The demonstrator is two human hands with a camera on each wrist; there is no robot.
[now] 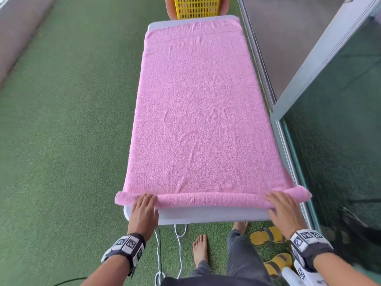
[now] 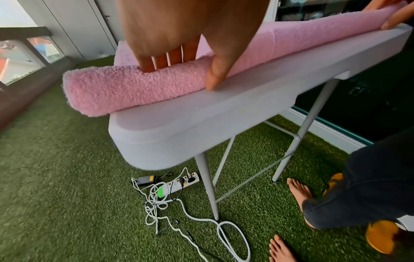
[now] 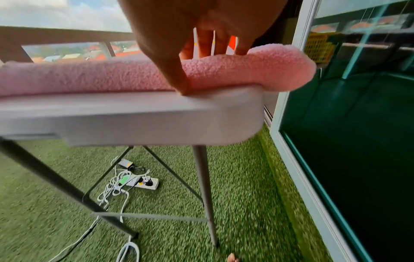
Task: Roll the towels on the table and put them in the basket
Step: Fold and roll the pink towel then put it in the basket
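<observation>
A pink towel (image 1: 198, 110) lies flat along the white table (image 1: 206, 216), and its near end is wound into a thin roll (image 1: 210, 200). My left hand (image 1: 145, 200) holds the roll near its left end, fingers over the top and thumb on the near side (image 2: 186, 74). My right hand (image 1: 278, 200) holds it the same way near the right end (image 3: 199, 70). Both ends of the roll (image 2: 123, 90) (image 3: 291, 70) stick out past the table's corners. The yellow basket (image 1: 196, 7) stands beyond the table's far end.
A glass sliding door (image 1: 329, 120) runs close along the table's right side. On the green turf under the table lie a power strip (image 2: 179, 182) and loose white cables. Yellow sandals (image 1: 266, 236) and my bare feet (image 1: 200, 250) are at the near end.
</observation>
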